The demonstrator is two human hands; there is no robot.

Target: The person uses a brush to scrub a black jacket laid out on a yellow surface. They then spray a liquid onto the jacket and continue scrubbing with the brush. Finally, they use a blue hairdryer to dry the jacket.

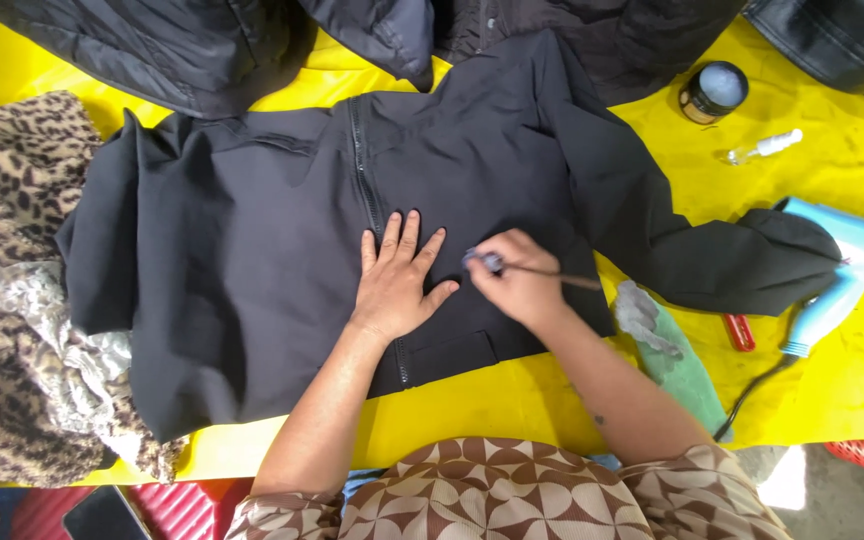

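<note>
While the black zip-up jacket [252,260] lies spread flat across the yellow table cover [852,180], it is pinned by the left hand [397,280], laid palm-down with fingers spread just beside the zipper [364,180]. A thin brush [537,270] is pinched in the closed fingers of the right hand [517,285], its tip touching the fabric near the left thumb. The cloth is best kept taut under the palm and worked with short, light strokes — so no crease is dragged along. A small round jar [714,92] stands well apart at the upper right; its contents cannot be made out. A little clear spray bottle [762,147] lies near it — and a light blue hair dryer [852,270] rests at the right edge.
</note>
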